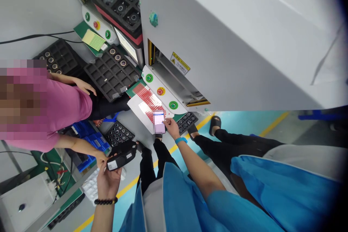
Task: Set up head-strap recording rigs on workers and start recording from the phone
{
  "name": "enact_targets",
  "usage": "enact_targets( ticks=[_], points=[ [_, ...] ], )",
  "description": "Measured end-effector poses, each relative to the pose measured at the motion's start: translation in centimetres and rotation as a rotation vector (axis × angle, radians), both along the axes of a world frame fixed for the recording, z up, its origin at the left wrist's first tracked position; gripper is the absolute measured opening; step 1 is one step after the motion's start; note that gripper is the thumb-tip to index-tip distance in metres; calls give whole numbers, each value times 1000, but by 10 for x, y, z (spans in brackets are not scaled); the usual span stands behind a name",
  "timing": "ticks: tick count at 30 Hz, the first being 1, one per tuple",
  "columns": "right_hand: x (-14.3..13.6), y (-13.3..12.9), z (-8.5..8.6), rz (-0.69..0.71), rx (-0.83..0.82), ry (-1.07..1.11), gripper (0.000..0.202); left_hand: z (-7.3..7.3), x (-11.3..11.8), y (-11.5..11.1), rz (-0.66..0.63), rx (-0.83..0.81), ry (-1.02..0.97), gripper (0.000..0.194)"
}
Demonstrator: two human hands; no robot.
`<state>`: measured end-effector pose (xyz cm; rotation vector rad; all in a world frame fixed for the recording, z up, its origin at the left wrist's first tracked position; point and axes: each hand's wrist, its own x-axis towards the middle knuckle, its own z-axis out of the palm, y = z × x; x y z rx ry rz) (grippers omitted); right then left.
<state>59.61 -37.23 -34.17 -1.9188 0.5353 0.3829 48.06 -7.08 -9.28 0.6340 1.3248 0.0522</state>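
We grasp blk device (123, 156) in L hand (108, 181), prob. so labels (112, 165) face us; R hand (172, 128) pinches phone (159, 124) by edge.

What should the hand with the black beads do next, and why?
Probably the left hand should gently firm its grip on the black object: it holds one end, and the co-worker's hand is right by that same end, so the object might slip or get tugged between them.
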Motion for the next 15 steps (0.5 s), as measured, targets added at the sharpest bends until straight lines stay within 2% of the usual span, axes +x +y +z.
enact_targets(
  ticks=[5,10,13,15],
  points=[
    [0,0,-5,25,-31,-12,43,4,16,14,19,106,-38,20],
    [2,1,-3,13,-40,4,43,19,30,29,64,207,-134,14],
    [2,1,2,1,-12,26,42,26,25,34,74,240,-150,32],
    [2,-1,7,-12,-4,50,41,21,17,32,70,263,-141,42]
  ],
)
